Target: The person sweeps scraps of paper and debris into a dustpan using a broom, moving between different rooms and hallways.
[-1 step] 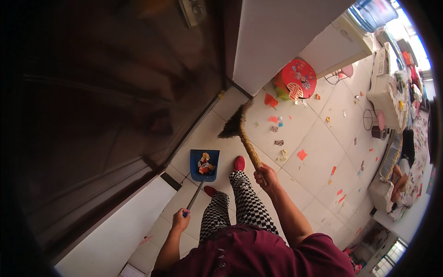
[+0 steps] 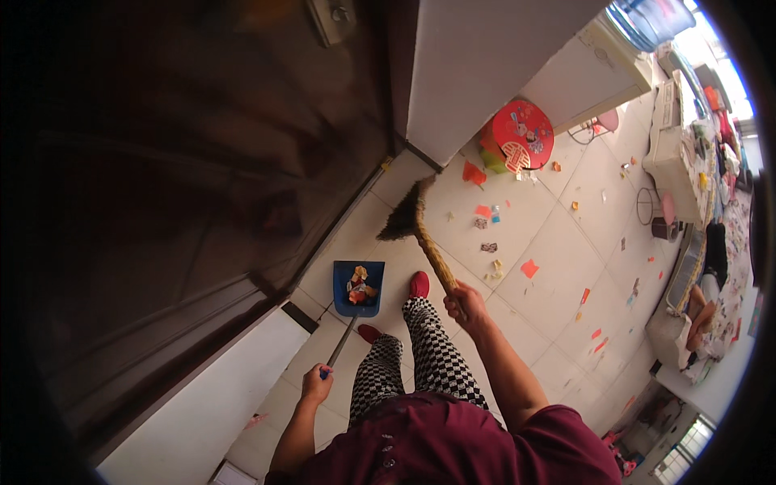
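My left hand [image 2: 316,383] is closed round the handle of a blue dustpan [image 2: 343,306], which rests on the tiled floor by my feet. Orange, red and pale scraps [image 2: 360,286] lie in its pan. In my right hand [image 2: 467,308] is the thick straw handle of a broom [image 2: 434,257]. The dark bristles [image 2: 402,217] fan out to the left, ahead of the dustpan and near the door's foot. Just right of the broom, paper scraps [image 2: 488,247] are strewn on the tiles.
A dark door [image 2: 202,202] fills the left side, with a white wall corner [image 2: 477,73] ahead. Beside it stands a round red-topped stool or bin [image 2: 525,133]. More litter [image 2: 529,268] spreads rightward. A small pink stool [image 2: 666,208] and a couch [image 2: 675,335] with a person line the right.
The broom has shifted slightly to the left, its bristles a little nearer the door. My right hand has moved with it only slightly; the dustpan stays nearly where it was.
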### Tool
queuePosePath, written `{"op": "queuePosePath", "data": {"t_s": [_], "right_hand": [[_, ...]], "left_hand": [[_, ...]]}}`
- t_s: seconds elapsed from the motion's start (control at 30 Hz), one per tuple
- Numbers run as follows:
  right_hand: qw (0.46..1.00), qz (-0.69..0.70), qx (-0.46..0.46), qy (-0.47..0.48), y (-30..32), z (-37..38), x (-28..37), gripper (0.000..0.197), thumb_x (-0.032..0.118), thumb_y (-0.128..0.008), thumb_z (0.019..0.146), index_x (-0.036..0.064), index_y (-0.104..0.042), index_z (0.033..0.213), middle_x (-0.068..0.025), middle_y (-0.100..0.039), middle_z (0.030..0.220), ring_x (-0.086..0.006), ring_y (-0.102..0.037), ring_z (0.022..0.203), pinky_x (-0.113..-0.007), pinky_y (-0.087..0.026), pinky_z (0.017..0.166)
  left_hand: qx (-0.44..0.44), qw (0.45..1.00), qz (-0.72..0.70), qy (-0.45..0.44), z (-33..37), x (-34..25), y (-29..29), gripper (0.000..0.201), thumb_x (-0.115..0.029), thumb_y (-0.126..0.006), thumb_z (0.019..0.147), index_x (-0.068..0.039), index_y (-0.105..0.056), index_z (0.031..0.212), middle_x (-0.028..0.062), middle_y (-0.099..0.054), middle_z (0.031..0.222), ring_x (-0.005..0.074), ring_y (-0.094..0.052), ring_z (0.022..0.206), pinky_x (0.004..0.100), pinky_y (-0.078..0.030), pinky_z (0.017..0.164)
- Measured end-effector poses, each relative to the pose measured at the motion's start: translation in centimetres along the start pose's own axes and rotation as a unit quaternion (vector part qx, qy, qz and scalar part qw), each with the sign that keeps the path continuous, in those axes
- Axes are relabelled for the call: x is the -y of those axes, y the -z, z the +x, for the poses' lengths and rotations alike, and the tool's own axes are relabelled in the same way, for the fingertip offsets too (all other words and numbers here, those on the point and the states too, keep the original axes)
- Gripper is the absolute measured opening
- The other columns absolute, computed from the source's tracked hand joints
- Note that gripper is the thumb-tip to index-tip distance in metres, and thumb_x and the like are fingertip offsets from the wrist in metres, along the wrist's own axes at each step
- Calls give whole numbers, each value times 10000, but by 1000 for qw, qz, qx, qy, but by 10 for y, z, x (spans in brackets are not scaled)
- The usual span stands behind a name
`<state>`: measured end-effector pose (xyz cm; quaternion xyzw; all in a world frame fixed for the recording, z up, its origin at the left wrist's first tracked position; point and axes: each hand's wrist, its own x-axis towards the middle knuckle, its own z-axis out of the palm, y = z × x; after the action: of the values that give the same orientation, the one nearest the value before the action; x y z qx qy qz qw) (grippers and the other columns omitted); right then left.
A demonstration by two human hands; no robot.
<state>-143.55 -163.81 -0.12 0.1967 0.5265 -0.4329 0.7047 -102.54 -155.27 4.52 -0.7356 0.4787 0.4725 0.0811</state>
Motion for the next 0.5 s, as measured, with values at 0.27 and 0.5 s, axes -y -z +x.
{"op": "queuePosePath", "data": {"t_s": [0.27,0.5], "right_hand": [[983,-104,-143,46,59,-18,-10,274,46,-473,806,29,-444,1077,-66,-463,590,-131,-422,393,-246,-304,311],[936,-172,-277,135,82,-89,-71,427,35,-488,780,42,-390,1195,-58,-458,595,-129,-427,404,-250,-314,314]], "left_hand": [[10,1000,-13,4,8,14,-10,155,-108,-580,700,-58,-589,846,89,-630,795,217,-611,752,321,-472,691],[31,998,-55,-6,15,25,-10,93,-103,-580,713,-58,-569,793,54,-613,654,163,-607,606,294,-479,610]]}}
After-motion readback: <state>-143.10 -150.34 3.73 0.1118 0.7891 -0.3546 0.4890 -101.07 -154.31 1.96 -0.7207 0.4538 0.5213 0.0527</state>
